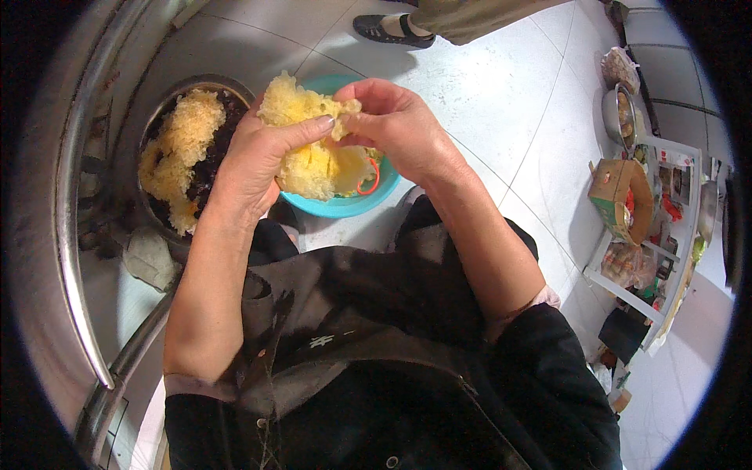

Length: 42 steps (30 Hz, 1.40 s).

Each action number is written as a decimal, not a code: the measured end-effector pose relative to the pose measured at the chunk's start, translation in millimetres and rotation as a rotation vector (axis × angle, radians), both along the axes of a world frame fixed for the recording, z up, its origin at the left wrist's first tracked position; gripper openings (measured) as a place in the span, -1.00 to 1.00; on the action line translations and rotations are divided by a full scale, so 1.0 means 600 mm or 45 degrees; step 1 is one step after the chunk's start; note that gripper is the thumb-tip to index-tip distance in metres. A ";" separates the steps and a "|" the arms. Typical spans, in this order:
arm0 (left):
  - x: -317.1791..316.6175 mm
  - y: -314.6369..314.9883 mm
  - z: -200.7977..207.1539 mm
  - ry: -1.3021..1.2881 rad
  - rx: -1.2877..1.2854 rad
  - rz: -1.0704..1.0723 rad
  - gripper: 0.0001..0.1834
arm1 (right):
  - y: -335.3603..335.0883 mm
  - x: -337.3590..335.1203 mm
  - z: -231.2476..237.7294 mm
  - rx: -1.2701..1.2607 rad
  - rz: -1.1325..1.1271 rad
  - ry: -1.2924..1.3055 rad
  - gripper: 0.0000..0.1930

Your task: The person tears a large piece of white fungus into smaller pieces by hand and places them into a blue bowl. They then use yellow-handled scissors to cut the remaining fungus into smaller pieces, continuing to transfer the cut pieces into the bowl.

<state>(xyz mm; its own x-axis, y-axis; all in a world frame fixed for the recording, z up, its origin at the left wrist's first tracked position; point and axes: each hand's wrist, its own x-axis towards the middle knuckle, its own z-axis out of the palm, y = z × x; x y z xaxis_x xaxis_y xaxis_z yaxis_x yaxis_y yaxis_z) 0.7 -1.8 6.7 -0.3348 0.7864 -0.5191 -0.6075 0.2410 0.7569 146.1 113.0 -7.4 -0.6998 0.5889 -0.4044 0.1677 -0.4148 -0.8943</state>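
Note:
A frilly, pale yellow piece of snow fungus (301, 106) is held up between both hands. My left hand (254, 153) is closed on its left side, with the thumb laid across the front. At its right edge, the fingers of my right hand (399, 125) pinch a small bit. Below them is a turquoise basin (337, 209), holding more yellow snow fungus (313, 174) and a red-orange loop (376, 178), perhaps a scissors handle. To the left, a round metal bowl (149, 117) holds dark ruffled pieces (227, 125), with pale snow fungus (192, 129) on top.
A grey cloth (149, 258) lies near the metal bowl, beside curved metal rails (66, 227). Another person's shoe (384, 30) stands on the tiled floor at the top. On the right are a white shelf (666, 145), a cardboard box (611, 192) and a metal pot (615, 117).

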 end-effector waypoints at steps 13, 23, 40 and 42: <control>0.000 -0.005 -0.013 0.242 -0.036 -0.205 -0.44 | -0.021 -0.006 -0.008 -0.148 0.004 -0.040 -0.90; 0.003 -0.004 0.000 0.293 -0.046 -0.278 -0.43 | -0.011 0.000 0.008 -0.060 0.232 -0.128 -0.89; -0.007 -0.008 0.002 0.373 -0.069 -0.327 -0.38 | 0.035 0.020 0.017 0.357 0.546 -0.362 -0.84; -0.011 -0.012 -0.003 0.330 -0.081 -0.286 -0.42 | 0.034 0.020 0.016 0.487 0.550 -0.411 -0.82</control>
